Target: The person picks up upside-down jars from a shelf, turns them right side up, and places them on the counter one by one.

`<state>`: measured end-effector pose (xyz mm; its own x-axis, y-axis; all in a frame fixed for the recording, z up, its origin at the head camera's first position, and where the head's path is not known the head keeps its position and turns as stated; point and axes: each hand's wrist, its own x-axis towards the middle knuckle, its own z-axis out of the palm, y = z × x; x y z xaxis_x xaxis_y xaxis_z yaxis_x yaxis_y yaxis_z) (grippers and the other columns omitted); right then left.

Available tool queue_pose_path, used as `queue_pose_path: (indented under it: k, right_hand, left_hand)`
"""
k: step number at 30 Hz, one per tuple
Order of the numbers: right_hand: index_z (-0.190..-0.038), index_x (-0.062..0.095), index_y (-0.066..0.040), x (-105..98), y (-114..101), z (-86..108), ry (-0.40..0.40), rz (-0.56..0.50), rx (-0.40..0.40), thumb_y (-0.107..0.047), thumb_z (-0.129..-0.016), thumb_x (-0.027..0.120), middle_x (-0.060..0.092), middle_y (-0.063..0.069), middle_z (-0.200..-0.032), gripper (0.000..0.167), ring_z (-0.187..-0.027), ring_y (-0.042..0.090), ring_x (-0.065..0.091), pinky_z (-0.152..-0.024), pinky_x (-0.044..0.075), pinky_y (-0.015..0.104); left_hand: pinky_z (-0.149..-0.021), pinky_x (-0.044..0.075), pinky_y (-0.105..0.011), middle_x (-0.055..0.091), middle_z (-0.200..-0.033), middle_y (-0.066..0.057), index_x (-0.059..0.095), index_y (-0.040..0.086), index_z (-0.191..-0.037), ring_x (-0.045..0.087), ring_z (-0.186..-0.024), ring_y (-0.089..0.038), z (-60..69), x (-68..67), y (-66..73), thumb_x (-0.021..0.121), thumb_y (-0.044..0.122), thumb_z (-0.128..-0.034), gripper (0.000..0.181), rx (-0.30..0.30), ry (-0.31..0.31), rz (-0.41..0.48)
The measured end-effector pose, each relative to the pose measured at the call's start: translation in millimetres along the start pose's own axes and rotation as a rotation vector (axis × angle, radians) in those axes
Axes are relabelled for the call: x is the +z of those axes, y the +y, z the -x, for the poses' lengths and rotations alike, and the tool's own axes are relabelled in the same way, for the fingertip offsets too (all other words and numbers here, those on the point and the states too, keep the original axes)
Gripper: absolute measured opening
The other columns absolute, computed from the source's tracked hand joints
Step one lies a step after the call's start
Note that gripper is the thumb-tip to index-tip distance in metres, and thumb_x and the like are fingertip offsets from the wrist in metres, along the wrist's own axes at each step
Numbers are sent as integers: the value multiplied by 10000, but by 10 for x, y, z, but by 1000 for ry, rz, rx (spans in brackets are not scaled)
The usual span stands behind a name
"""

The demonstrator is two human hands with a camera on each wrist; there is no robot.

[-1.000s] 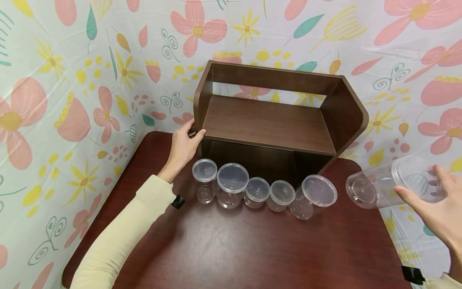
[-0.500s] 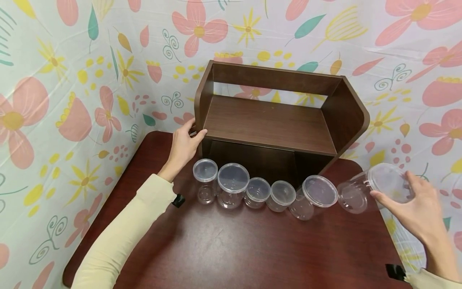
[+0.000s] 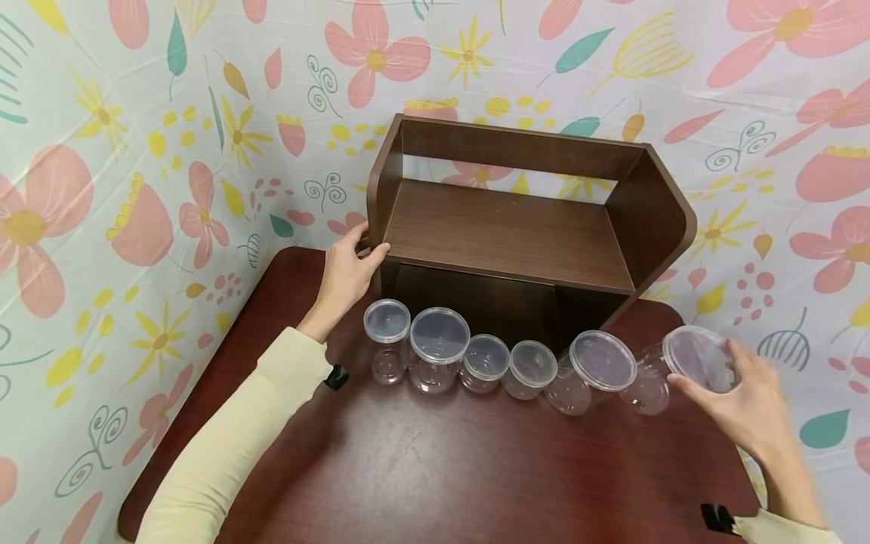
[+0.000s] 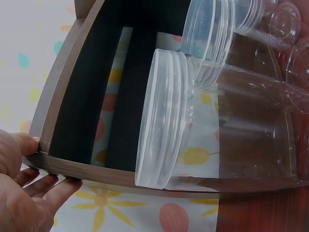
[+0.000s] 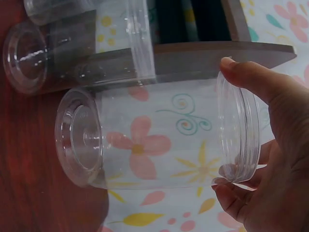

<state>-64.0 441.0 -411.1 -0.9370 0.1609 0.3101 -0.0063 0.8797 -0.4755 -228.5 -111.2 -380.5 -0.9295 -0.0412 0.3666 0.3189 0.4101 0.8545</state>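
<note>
My right hand [image 3: 751,400] grips a tall clear plastic jar [image 3: 700,360] by its lidded top, thumb on one side and fingers on the other. In the right wrist view this jar [image 5: 159,140] stands at the row's right end, its base at the table; whether it touches the wood I cannot tell. My left hand [image 3: 347,276] holds the left side panel of a dark brown wooden shelf [image 3: 510,227], thumb at the front edge. Between the hands, several lidded clear jars line up before the shelf, including a wide one [image 3: 439,336] and a tall one [image 3: 602,361].
The reddish-brown table [image 3: 435,468] stretches in front of the jars. Behind the shelf and at the left hangs a floral cloth [image 3: 272,151]. The shelf's upper board [image 3: 503,227] sits above a dark lower compartment [image 3: 476,298].
My right hand has brought the tall jar leftward and down, from the table's right side to the end of the row. The left hand stays on the shelf.
</note>
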Motion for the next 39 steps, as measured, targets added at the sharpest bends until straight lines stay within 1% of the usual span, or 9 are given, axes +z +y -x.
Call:
queue_pose_path:
  k: [3, 10, 13, 16, 21, 23, 27, 30, 39]
  right_hand:
    - [-1535, 309, 137, 48, 30, 21, -27, 1, 25, -322, -809, 868, 340, 491, -1415, 1024, -1302, 678, 276, -994, 244, 815]
    - [-1438, 413, 174, 184, 93, 47, -13, 23, -22, -291, -770, 903, 464, 446, -1226, 950, -1101, 613, 413, -819, 338, 690]
    - [-1473, 393, 156, 244, 128, 65, -22, 20, -30, -285, -764, 908, 463, 438, -1229, 981, -1100, 603, 411, -815, 337, 683]
    - [-1483, 403, 141, 303, 163, 74, -9, -2, -55, -245, -738, 922, 483, 436, -1232, 986, -1096, 593, 435, -830, 341, 675]
    - [-1499, 375, 146, 381, 211, 92, -28, -20, -46, -246, -746, 919, 463, 454, -1275, 1008, -1149, 623, 405, -875, 330, 700]
    - [-1485, 405, 128, 411, 228, 101, -34, -26, -38, -252, -753, 918, 468, 447, -1265, 972, -1144, 622, 403, -871, 328, 700]
    - [-1429, 422, 178, 465, 260, 107, -35, -32, -43, -243, -747, 918, 460, 472, -1310, 942, -1185, 651, 412, -970, 333, 740]
    - [-1428, 387, 221, 496, 278, 108, -39, -26, -46, -248, -748, 913, 419, 498, -1358, 978, -1239, 677, 385, -1057, 283, 755]
    - [-1440, 383, 216, 536, 288, 114, -25, -35, -53, -221, -735, 915, 416, 493, -1374, 985, -1287, 660, 377, -1121, 255, 719]
  left_hand:
    - [-985, 552, -441, 644, -1329, -240, 554, -49, -1439, 650, -1210, -357, -2, 0, -6, 738, 151, -970, 541, -1, 1, 6]
    - [-981, 555, -437, 647, -1327, -235, 557, -50, -1434, 651, -1210, -346, -7, -3, -12, 733, 148, -972, 532, 2, 3, 16]
    - [-980, 556, -431, 644, -1332, -236, 551, -51, -1439, 650, -1212, -340, -7, -1, -11, 732, 142, -972, 537, 1, 1, 16]
    - [-980, 557, -426, 641, -1336, -235, 548, -50, -1442, 647, -1218, -333, -6, 1, -12, 728, 141, -974, 536, 0, -1, 14]
    - [-985, 553, -442, 626, -1358, -241, 538, -52, -1450, 637, -1231, -342, -7, 6, -16, 726, 143, -976, 546, -2, -3, 12]
    - [-985, 550, -464, 624, -1358, -247, 537, -56, -1450, 635, -1232, -350, -9, 10, -18, 728, 138, -973, 549, -1, -3, 13]
    - [-981, 551, -480, 640, -1329, -246, 545, -53, -1442, 642, -1221, -347, -14, 19, -21, 731, 132, -969, 541, 4, -1, 27]
    - [-975, 558, -453, 657, -1302, -237, 559, -48, -1430, 651, -1208, -336, -17, 22, -20, 734, 130, -967, 526, 9, 3, 33]
    - [-966, 564, -435, 663, -1296, -233, 563, -44, -1429, 663, -1190, -324, -11, 14, -21, 736, 139, -968, 525, 6, 10, 27]
